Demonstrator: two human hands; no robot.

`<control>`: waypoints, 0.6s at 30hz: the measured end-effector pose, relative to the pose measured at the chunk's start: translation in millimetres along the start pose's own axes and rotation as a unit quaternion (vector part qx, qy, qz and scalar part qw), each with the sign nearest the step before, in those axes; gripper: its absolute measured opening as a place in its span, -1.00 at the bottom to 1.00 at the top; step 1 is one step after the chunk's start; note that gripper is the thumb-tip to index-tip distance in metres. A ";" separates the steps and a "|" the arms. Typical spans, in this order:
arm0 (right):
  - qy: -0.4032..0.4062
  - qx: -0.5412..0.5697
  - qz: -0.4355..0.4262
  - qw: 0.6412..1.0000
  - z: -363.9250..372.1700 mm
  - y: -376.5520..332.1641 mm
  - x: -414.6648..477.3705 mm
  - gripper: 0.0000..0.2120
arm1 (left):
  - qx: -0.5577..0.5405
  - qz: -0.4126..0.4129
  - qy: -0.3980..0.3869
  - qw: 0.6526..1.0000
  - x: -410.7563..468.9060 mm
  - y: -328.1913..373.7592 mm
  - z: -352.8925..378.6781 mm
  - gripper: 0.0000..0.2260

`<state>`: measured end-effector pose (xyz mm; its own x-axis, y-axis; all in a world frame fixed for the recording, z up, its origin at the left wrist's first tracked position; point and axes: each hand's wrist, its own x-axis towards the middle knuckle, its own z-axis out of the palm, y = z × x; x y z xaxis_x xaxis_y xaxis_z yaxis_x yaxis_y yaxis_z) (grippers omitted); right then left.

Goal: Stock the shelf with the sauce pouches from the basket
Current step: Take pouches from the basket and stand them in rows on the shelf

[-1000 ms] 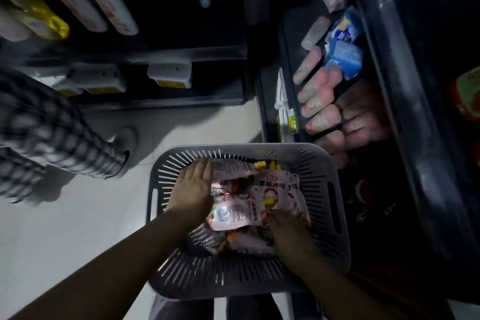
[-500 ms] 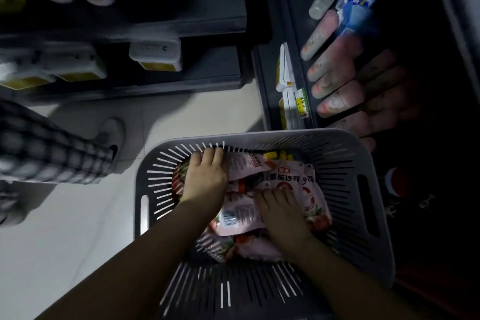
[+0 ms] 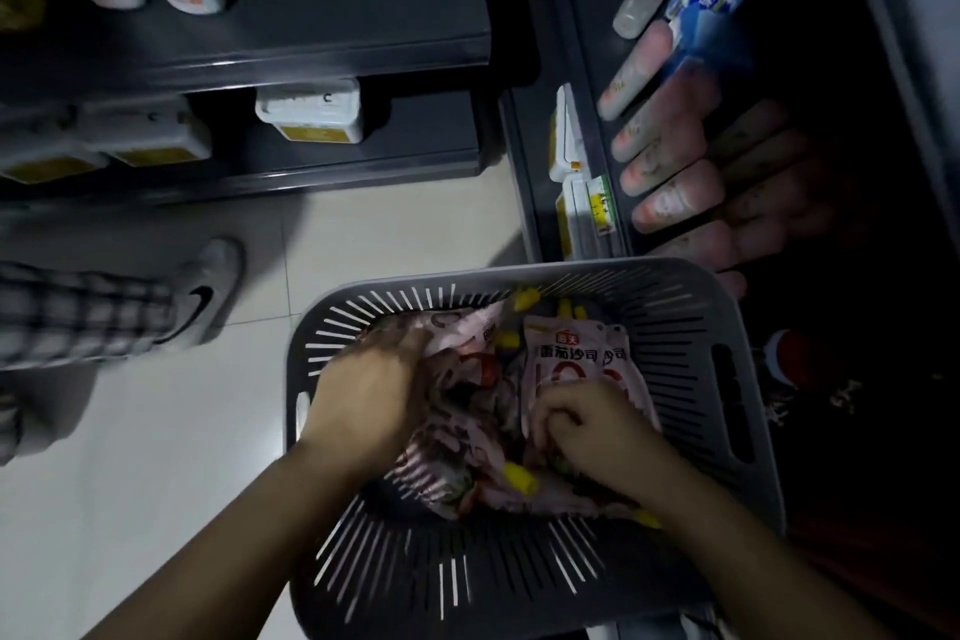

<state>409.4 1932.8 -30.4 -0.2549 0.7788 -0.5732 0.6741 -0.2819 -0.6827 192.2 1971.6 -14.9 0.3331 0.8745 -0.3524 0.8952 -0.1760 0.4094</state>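
In basket [image 3: 519, 587], right hand [image 3: 597, 426] has curled grip on one sauce pouch [image 3: 576, 353], left hand [image 3: 371, 395] grip unreadable through blur; slick heaped pouches [image 3: 452, 463] may slip on lifting.

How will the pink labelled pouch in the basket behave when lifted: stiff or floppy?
Probably floppy: the pouch looks bent where the right hand curls its fingers on it. It would likely sag below the grip. Its smooth printed film may be slippery; a yellow cap might give a firmer hold.
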 end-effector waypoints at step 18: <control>-0.042 0.080 0.176 0.980 25.5 14.7 8.1 -0.76 | -0.623 -0.366 -0.116 0.681 -7.5 -21.3 37.2 -0.58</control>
<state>399.6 1920.7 -56.6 -0.0871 0.5706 -0.8166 0.6153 -0.6139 -0.4946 181.6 1952.0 -52.2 0.0992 0.4009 -0.9107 -0.0510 0.9161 0.3977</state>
